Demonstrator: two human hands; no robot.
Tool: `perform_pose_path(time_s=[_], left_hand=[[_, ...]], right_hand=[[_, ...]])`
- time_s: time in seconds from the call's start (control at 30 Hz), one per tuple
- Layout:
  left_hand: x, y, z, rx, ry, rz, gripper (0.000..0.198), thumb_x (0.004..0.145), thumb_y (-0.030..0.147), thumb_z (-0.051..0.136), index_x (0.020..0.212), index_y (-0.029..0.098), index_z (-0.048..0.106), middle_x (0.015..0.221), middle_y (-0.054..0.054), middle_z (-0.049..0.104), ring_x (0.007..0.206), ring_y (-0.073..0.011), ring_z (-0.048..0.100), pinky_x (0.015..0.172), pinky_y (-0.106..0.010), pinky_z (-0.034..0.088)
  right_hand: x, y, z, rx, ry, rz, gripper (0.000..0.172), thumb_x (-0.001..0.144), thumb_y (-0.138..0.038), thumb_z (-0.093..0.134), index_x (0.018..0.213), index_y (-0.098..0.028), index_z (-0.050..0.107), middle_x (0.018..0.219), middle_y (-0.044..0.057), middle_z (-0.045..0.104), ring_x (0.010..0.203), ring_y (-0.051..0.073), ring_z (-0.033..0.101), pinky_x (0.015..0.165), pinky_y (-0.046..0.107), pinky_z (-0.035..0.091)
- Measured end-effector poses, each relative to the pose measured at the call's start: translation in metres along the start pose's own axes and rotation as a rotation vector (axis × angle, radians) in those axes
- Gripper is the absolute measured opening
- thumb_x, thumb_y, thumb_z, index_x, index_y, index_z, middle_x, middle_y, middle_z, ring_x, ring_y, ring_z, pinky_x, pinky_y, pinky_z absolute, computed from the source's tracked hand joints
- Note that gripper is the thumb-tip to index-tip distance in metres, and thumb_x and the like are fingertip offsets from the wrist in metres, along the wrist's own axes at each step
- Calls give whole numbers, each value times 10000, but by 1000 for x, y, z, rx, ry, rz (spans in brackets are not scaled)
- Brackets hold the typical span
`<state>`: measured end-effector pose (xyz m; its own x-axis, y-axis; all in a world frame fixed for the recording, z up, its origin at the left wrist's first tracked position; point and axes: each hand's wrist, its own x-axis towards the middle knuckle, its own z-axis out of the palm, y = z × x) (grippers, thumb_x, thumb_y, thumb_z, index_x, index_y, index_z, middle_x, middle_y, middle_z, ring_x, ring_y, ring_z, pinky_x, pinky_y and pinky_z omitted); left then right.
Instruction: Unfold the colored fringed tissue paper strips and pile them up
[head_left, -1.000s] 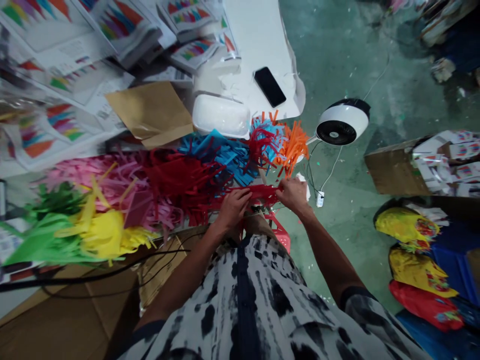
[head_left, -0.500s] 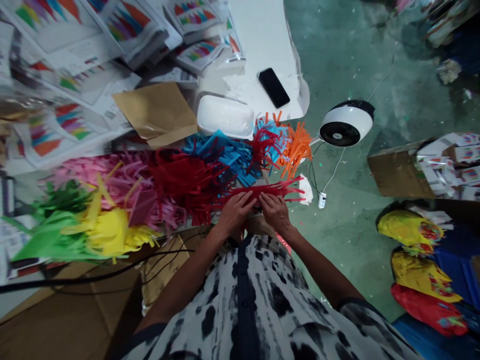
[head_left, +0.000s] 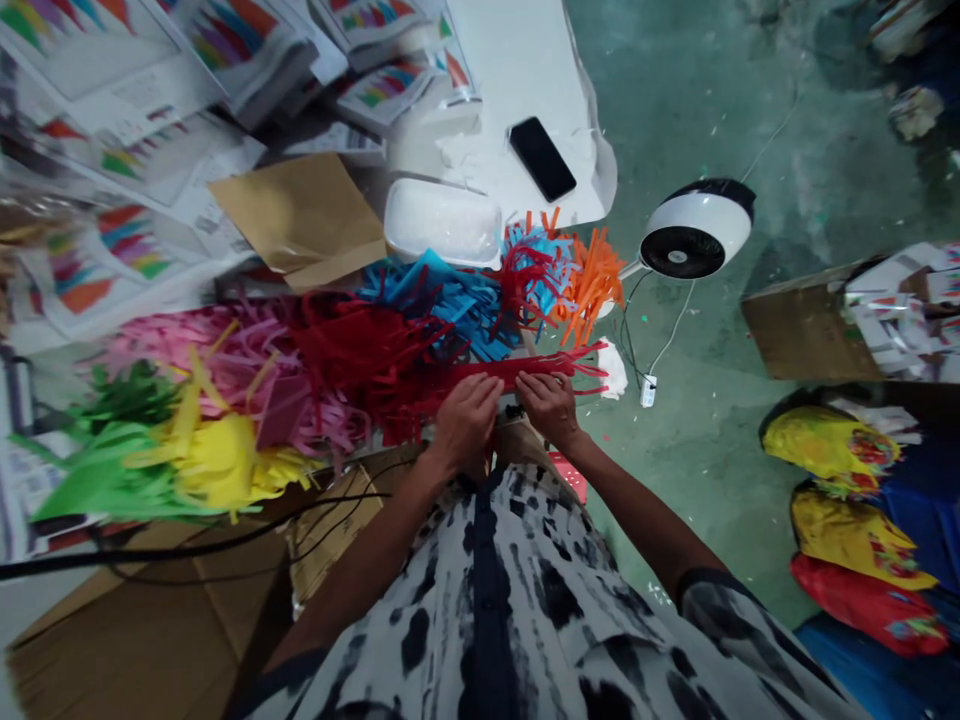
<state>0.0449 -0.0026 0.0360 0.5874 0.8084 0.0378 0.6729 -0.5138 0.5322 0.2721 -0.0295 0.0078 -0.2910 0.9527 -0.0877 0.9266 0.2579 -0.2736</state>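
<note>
"What is biggest here?"
"The white table [head_left: 517, 60]. At its near side lies the red heap [head_left: 349, 345], maybe so it is easy to reach."
"And the red strip [head_left: 508, 371]?"
"It runs rightward from this heap. The left hand [head_left: 466, 418] and right hand [head_left: 550, 406], just apart, are closed on its near edge, probably keeping it straight."
"What is hidden?"
"The thumbs, also the strip's left end."

Dim, cool light falls softly, its source hard to place. The white bench [head_left: 517, 60] and plastic tub [head_left: 442, 222] look brightest. Deep shadow lies beside the cardboard [head_left: 120, 640]. Central red strips [head_left: 525, 367] are fairly clear; printed packs [head_left: 97, 70] smear, and wide-angle stretch warps the edges.
</note>
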Motion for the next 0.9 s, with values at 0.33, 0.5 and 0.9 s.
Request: perform_pose_path(time_s=[0.33,0.5,0.9], left_hand=[[-15,-17,24,19,-76,16,471,1054,288,466,1508,204,558,1590,-114,529,1545,-280,396,1250,-503,349],[5,-3,12,71,-79,-108,438,1024,282,517,1447,202,604,1441,-145,647,1379,-315,542,1109,-486,442],[30,20,11,148,-88,-238,367,1016,318,482,1328,229,655,1307,-181,634,1188,-360,522,907,-506,423]], right_hand=[[0,10,-5,37,-1,-40,379,1092,-226,428,1357,-261,697,1425,57,686,1267,211,619,1159,451,264],[10,12,-6,15,-41,-55,356,1080,-205,447,1284,-258,733,1389,60,713,1209,228,630,1182,470,218],[23,-8,-22,3,-54,11,328,1066,-322,454,1203,-253,744,1319,94,719,1193,270,560,1177,479,156]])
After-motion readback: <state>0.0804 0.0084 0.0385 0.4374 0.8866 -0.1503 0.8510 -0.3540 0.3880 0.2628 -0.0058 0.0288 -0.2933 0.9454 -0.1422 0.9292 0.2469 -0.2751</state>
